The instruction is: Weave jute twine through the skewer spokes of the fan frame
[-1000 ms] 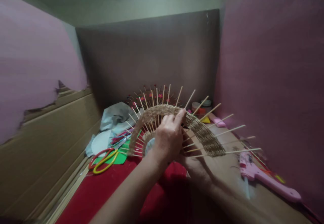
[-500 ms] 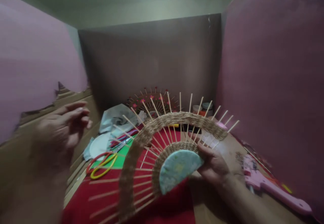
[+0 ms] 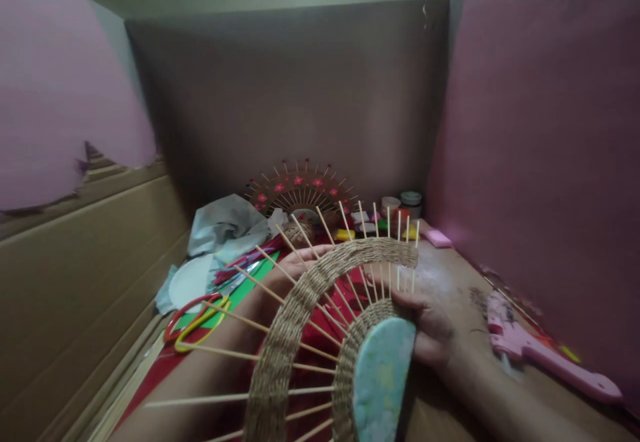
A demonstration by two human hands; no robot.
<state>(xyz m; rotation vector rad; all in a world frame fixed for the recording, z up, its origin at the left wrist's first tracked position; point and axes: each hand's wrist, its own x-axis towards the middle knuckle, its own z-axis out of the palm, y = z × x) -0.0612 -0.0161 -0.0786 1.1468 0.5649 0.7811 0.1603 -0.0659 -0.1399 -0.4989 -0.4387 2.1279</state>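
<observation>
A half-round craft piece [image 3: 295, 322] of wooden skewers fanning from a pale blue-green half disc [image 3: 381, 379], with two woven twine bands, is held up close to me. My right hand [image 3: 425, 325] grips it at the inner woven band beside the disc. My left hand [image 3: 295, 262] reaches behind the skewers, fingers stretched toward the far side of the outer band; the piece partly hides it.
A finished fan-like piece with red flowers [image 3: 300, 192] leans on the back wall. Red and yellow scissors [image 3: 197, 322], green paper, a white plate [image 3: 190, 282] and grey cloth lie at left. Small jars [image 3: 405, 205] stand at back; a pink glue gun [image 3: 540, 352] lies at right.
The craft piece has turned further clockwise and come nearer to me. My left hand, raised at the far left half a second ago, has gone in behind the skewers.
</observation>
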